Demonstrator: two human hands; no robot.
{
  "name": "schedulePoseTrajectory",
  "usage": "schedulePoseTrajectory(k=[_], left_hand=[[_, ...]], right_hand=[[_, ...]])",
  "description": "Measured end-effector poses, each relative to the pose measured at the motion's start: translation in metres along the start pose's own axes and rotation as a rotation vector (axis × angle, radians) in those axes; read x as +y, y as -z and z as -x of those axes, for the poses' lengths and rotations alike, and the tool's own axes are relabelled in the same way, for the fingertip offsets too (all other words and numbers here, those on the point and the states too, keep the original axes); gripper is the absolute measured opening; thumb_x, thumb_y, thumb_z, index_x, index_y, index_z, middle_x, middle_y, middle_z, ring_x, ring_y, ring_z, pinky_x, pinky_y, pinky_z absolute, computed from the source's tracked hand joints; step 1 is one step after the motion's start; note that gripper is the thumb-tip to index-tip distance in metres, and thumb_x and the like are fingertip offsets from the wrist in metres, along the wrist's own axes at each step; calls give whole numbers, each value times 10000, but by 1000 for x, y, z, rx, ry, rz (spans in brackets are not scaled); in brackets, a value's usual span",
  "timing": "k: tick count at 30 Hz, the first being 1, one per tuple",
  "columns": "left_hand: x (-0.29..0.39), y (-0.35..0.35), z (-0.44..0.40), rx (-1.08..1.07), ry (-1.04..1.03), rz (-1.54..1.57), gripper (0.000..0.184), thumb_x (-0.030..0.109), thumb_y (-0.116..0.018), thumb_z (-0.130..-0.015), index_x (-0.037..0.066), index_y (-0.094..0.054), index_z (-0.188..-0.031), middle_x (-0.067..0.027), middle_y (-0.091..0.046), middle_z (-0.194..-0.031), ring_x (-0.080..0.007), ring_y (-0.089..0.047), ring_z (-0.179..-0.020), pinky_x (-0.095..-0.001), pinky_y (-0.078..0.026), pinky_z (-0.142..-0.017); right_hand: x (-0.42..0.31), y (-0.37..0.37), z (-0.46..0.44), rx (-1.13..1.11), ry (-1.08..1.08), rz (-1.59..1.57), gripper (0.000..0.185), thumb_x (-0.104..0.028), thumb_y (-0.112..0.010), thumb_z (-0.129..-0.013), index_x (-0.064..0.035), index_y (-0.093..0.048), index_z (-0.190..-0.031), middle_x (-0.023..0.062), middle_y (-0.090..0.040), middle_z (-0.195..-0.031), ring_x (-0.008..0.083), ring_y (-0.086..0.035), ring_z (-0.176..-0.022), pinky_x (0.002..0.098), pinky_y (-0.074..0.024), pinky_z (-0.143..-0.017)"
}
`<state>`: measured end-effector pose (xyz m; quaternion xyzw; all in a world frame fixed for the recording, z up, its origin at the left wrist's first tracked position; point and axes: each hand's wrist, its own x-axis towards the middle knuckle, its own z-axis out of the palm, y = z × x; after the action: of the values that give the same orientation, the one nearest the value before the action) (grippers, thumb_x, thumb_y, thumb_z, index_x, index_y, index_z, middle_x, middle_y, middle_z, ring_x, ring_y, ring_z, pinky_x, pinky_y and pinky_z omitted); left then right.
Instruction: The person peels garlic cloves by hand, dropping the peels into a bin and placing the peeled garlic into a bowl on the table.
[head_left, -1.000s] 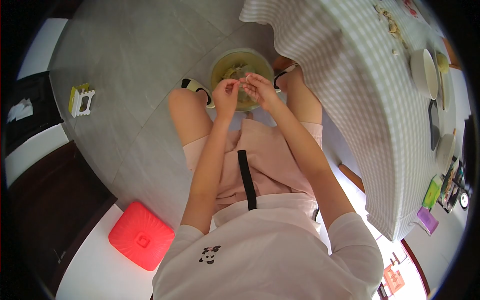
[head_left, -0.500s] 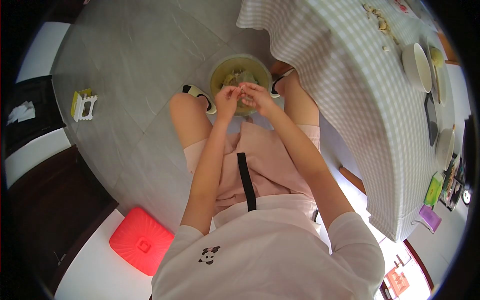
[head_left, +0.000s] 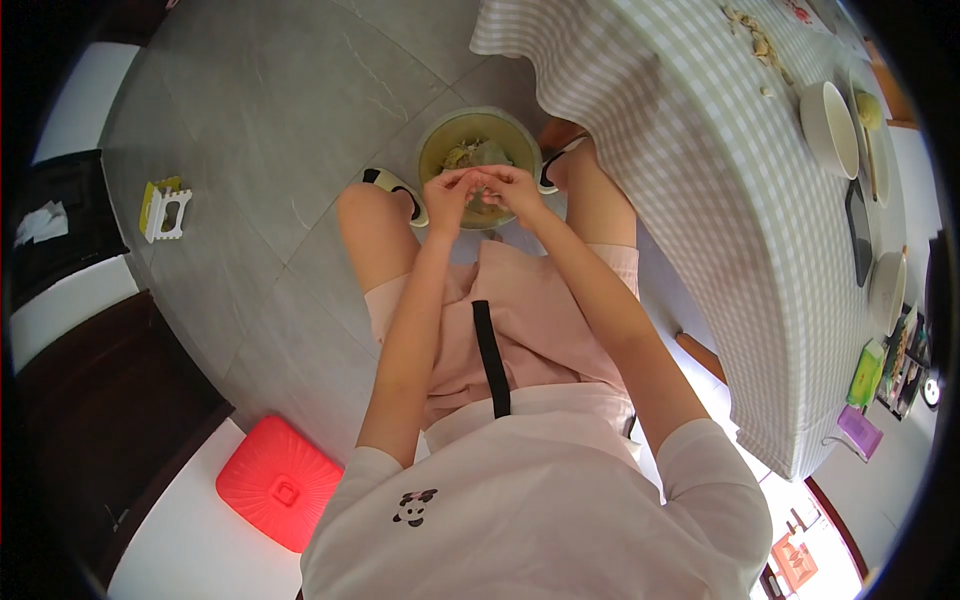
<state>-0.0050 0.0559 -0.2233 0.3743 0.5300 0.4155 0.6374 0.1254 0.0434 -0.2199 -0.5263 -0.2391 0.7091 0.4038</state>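
Above a round yellowish bin (head_left: 428, 150) on the floor, my left hand (head_left: 449, 193) and my right hand (head_left: 513, 188) meet at the fingertips. Thumbs and fingers of both hands are pinched together. Whatever lies between them is too small and too covered by the fingers to name. Inside the bin, under the hands, are crumpled pale plastic (head_left: 490, 152) and some yellowish scraps (head_left: 460, 155). The bin stands between my feet.
To the right is a table with a checked cloth (head_left: 680, 150), bearing small tan pieces (head_left: 760, 45), a white bowl (head_left: 830, 130), a dark flat object (head_left: 858, 235) and another bowl (head_left: 888, 290). A white-and-yellow stool (head_left: 165, 210) and a red lid-like object (head_left: 280, 482) are at left.
My fingers have shifted slightly against each other, and the left hand has turned a little inward. Both hands stay over the bin, and the view has moved slightly.
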Motion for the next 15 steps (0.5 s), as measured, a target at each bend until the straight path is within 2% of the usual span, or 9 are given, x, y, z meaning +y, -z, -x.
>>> schedulePoseTrajectory(k=[7, 9, 11, 15], left_hand=[[-6, 1, -7, 27, 77, 39, 135, 69, -567, -771, -21, -578, -872, -29, -585, -744, -75, -516, -611, -181, -415, -536], [-11, 2, -12, 44, 25, -60, 151, 59, -542, -784, -11, -558, -917, -38, -587, -774, -85, -526, -638, -191, -424, -560], [-15, 4, -19, 42, 14, -34, 160, 54, -521, -793, -7, -550, -937, -43, -587, -786, -92, -532, -650, -200, -428, -573], [-23, 7, -30, 38, 66, 36, 179, 33, -450, -813, 4, -534, -969, -57, -586, -822, -118, -547, -695, -219, -436, -610]], right_hand=[[8, 4, -5, -17, 95, -32, 294, -47, -526, -799, 24, -462, -1077, 67, -581, -826, 94, -562, -710, 193, -476, -610], [5, 4, -4, 15, 106, -28, 302, -22, -524, -788, 27, -455, -1077, 80, -583, -811, 105, -562, -693, 205, -481, -602], [4, 5, -4, 47, 117, -21, 311, 4, -522, -776, 31, -447, -1077, 92, -586, -796, 116, -563, -676, 216, -486, -593], [6, 8, -7, 85, 124, 27, 241, -1, -534, -758, 35, -506, -994, 80, -582, -792, 118, -563, -683, 222, -493, -590]])
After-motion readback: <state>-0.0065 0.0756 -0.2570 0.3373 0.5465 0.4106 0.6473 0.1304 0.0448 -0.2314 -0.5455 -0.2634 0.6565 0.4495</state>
